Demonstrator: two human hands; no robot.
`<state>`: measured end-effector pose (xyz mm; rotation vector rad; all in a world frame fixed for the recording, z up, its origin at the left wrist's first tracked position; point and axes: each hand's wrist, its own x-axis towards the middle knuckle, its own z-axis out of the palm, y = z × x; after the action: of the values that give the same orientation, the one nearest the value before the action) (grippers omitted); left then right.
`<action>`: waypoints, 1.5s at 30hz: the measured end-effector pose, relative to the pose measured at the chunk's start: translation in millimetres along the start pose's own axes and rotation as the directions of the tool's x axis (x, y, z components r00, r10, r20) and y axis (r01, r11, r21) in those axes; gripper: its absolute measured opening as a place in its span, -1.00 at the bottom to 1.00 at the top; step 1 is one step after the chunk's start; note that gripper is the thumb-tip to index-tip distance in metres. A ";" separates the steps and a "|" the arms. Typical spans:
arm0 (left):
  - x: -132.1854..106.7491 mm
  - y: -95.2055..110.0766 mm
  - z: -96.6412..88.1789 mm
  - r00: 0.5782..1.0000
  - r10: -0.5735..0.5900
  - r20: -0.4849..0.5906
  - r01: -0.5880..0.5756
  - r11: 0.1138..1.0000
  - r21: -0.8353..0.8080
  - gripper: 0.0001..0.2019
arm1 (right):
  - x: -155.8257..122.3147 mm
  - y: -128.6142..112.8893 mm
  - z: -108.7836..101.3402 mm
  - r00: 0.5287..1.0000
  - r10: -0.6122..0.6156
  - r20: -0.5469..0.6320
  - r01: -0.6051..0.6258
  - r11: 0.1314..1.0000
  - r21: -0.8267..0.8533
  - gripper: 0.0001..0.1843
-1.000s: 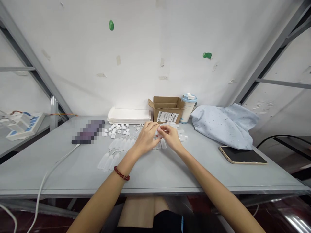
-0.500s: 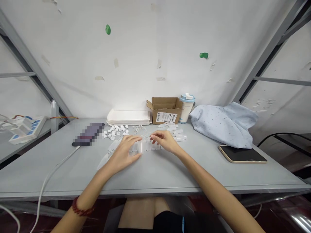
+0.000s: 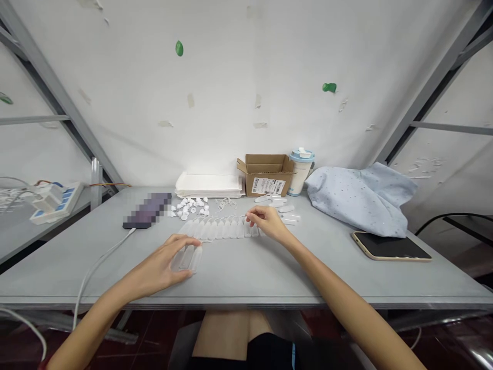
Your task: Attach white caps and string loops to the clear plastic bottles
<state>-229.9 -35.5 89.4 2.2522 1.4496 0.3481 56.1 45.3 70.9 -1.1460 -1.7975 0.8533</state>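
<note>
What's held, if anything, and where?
Left hand spans a whitish translucent plastic-looking tube, fingers and thumb at opposite ends; actual grip can't be told. Right hand: can't tell either.

White wall (image 3: 227, 92), tape-marked, stood at twelve o'clock. Grey posts (image 3: 57, 90) slanted at ten and two. Red floor (image 3: 150, 334) lay at six.

Bare forearms (image 3: 111, 303) angled inward
Bare left hand (image 3: 165, 264) arched, thumb spread from fingers (image 3: 185, 240); bare right hand (image 3: 268, 223), fingers curled.

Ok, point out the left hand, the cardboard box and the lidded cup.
Left hand (image 3: 164, 264), head view, back of the hand.
Cardboard box (image 3: 268, 186), head view, front label.
Lidded cup (image 3: 300, 177), head view, body's side.
</note>
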 end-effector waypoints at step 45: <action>11.6 2.6 -8.5 0.997 0.079 0.004 -0.079 0.993 0.093 -0.51 | 6.0 5.2 -8.7 0.999 -0.022 -0.047 0.021 1.000 -0.007 -0.81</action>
<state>-226.6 -24.0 97.8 2.3885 1.4055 0.3105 64.3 53.6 71.9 -1.1398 -1.7727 0.8021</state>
